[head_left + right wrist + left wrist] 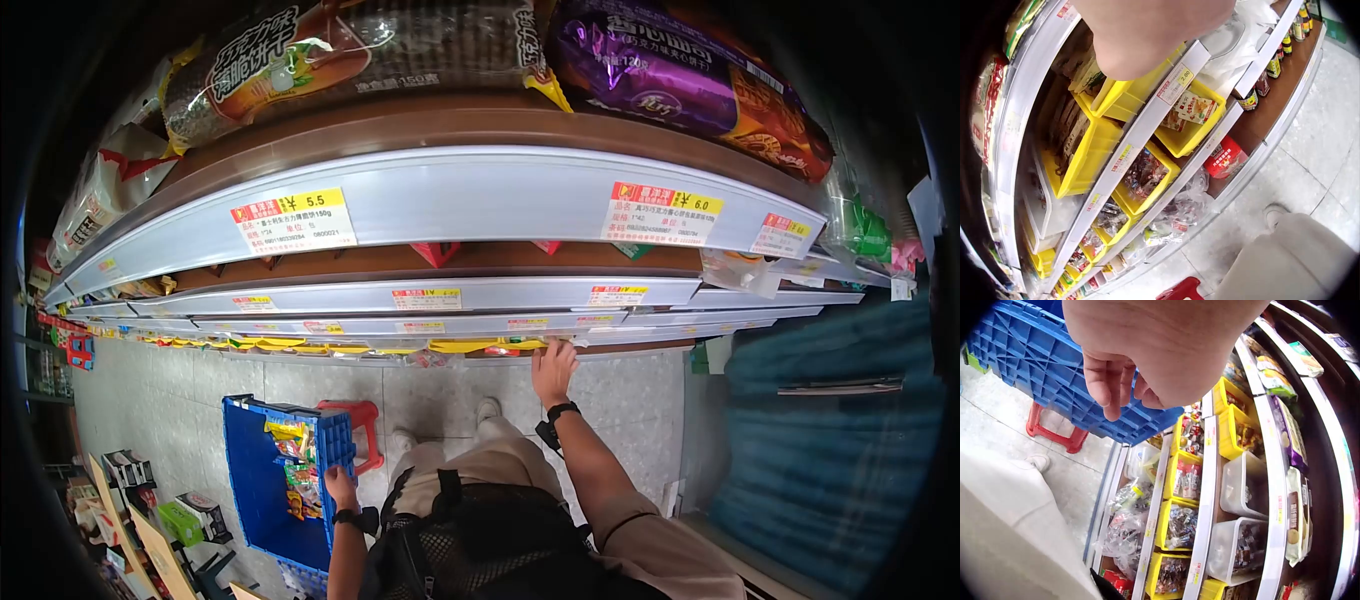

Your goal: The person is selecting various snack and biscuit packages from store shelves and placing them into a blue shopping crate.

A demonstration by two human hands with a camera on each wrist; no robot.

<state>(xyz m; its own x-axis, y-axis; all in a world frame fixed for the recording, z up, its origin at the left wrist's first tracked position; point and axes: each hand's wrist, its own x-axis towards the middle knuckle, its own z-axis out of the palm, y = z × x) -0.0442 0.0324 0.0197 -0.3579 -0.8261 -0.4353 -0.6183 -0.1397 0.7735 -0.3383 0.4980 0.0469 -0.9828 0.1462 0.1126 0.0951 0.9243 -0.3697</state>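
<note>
Shop aisle, grey tiled floor (620, 400), tiered shelving fronted by white price rails (450, 195).

Head view. A blue crate (255, 480) sat on a red stool (355, 415) at the person's left. The stool appeared to be there to raise the crate within arm's reach. Snack packets (295, 460) stood inside it. The left hand (341, 488) lay on the crate's near rim, in my judgement to steady it. The right hand (553, 370) reached forward to the front edge of the lowest tiers, with fingers extended and nothing seen in it. Upper shelves carrying biscuit packets (690, 80) overhung the lower tiers, so the reach passed beneath them.

Left wrist view. The fingers (1110, 387) curled down over the crate's rim and gripped it, as far as could be judged. Beyond stood bins of wrapped sweets (1188, 478) and clear tubs (1244, 487), well apart from this hand.

Right wrist view. The back of the hand filled the top of the frame and hid the fingers, so this view could not confirm the grip. Just below the hand sat a yellow bin (1125, 97) behind a price label (1175, 84). The rail across its front left access from above only. A red packet (1225, 159) and bottles (1272, 62) occupied the bottom board.
</note>
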